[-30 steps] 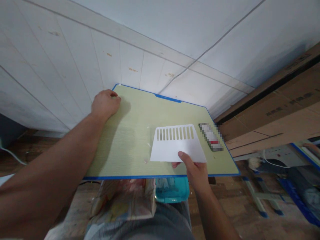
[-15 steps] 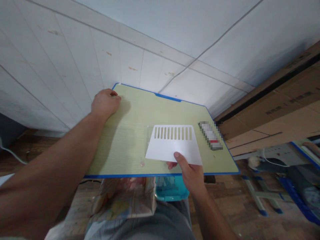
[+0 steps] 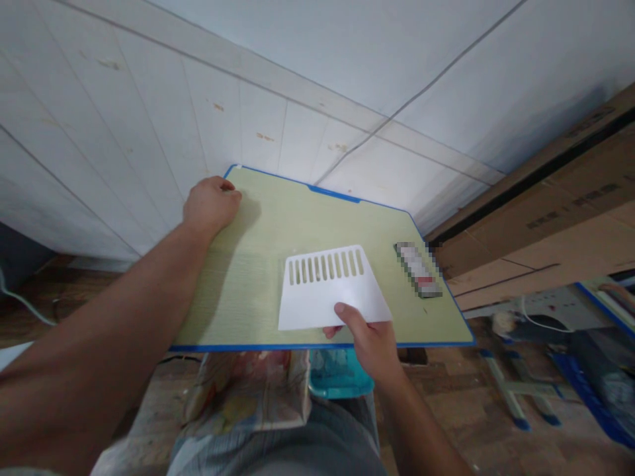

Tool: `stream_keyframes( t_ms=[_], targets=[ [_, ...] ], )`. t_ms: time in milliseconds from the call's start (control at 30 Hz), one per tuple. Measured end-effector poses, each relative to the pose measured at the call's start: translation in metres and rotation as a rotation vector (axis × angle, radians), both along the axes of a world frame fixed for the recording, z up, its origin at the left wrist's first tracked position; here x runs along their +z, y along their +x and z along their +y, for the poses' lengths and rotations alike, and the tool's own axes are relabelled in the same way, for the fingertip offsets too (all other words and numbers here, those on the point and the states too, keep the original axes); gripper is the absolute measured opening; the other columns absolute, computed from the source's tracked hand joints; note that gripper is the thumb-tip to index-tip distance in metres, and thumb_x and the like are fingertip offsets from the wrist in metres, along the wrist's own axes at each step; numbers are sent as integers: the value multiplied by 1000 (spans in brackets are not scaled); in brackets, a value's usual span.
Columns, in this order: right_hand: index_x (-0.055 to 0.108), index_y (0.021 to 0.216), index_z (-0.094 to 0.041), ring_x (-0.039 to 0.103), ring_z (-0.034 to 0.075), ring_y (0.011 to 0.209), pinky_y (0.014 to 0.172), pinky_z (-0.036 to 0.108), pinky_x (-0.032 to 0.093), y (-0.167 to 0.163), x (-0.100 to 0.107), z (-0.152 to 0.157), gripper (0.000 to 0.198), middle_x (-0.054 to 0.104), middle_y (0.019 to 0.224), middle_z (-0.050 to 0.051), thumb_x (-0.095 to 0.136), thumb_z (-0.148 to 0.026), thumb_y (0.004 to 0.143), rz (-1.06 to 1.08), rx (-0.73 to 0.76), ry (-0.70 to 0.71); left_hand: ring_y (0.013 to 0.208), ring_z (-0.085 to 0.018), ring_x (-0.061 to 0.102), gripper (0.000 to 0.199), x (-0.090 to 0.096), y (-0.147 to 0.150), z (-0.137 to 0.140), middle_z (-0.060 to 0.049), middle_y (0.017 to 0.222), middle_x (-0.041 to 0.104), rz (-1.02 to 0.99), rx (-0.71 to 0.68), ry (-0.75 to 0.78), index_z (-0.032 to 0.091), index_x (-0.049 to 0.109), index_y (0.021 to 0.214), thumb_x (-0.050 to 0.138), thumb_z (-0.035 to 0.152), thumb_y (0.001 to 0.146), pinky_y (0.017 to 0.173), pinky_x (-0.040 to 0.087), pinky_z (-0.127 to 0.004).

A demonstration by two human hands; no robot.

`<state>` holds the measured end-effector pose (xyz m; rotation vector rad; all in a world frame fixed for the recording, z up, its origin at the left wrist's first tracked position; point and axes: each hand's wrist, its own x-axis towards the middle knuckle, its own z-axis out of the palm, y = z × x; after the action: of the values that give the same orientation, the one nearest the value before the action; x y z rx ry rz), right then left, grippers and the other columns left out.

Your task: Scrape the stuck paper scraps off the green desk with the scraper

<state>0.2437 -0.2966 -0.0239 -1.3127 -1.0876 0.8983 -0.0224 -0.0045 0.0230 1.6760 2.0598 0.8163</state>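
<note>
In the head view my right hand grips a white plastic scraper by its lower right corner, thumb on top and fingers underneath. A row of slots runs along the scraper's far edge. It is held over the front part of a pale green tabletop with blue edging. My left hand is at the table's far left edge, its fingers curled inward. Whatever those fingers may hold is hidden.
A narrow, blurred-out packet lies on the table's right side. Below the front edge are a teal basket and a patterned bag. Cardboard boxes stand at the right. A white wall with a cable rises behind.
My right hand has shifted a little left and turned the scraper counterclockwise. The left hand stays at the table's left edge.
</note>
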Motion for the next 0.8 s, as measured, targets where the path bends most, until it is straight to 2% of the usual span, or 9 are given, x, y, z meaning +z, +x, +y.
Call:
stream_keyframes(
  t_ms=[67,133,233,300,367,533,633,733,800],
  targets=[
    [79,69,-28,81,27,58,68,39,74,8,7,-1,43,76,59,2,90,-41,108,29,21,14,163,-40,77,51,1,0,-1,-20,174,84,-11,-1,-3,17,89,160,68,34,117,141,59,-54],
    [78,70,-27,79,25,56,65,39,72,19,13,0,40,74,59,1,91,-39,106,41,-37,44,163,-40,77,51,1,1,-1,-20,174,84,-16,2,1,17,89,161,68,33,118,141,60,-55],
    [83,86,-24,79,24,58,58,37,68,37,18,5,29,82,72,2,98,-45,100,67,-276,119,164,-42,77,51,0,1,-1,-21,174,84,-7,-3,10,16,90,161,68,33,118,141,60,-57],
    [85,101,-23,80,24,57,54,36,67,44,16,7,32,86,81,2,103,-49,94,91,-419,147,163,-43,77,51,0,1,0,-22,173,84,-4,-11,8,16,90,162,68,33,118,140,60,-58],
    [85,105,-22,82,25,57,55,37,69,48,12,7,38,89,84,4,105,-51,92,84,-472,134,163,-43,78,52,0,0,0,-21,172,85,-3,-12,2,16,90,162,67,33,118,140,61,-57],
    [88,102,-20,88,30,62,66,42,75,48,1,7,44,94,86,10,105,-60,95,-31,-445,40,165,-40,77,52,0,0,0,-16,173,85,14,-2,0,20,90,161,68,34,117,142,59,-52],
    [90,93,-21,91,33,68,72,45,76,48,-1,8,45,93,81,11,101,-64,99,-104,-387,-28,165,-40,76,51,-1,0,0,-17,174,84,9,4,0,19,90,161,69,34,118,142,59,-55],
    [86,77,-25,91,32,75,85,46,77,49,-1,5,45,89,75,8,93,-56,108,-186,-320,-21,165,-40,77,50,-2,0,1,-19,174,85,3,-1,10,17,90,161,69,33,119,142,60,-55],
    [82,71,-26,88,30,72,86,45,76,51,-2,3,46,85,70,6,90,-51,109,-199,-302,27,165,-41,78,49,-3,-1,2,-19,173,85,3,-8,15,16,90,161,70,33,119,142,60,-55]
  ],
)
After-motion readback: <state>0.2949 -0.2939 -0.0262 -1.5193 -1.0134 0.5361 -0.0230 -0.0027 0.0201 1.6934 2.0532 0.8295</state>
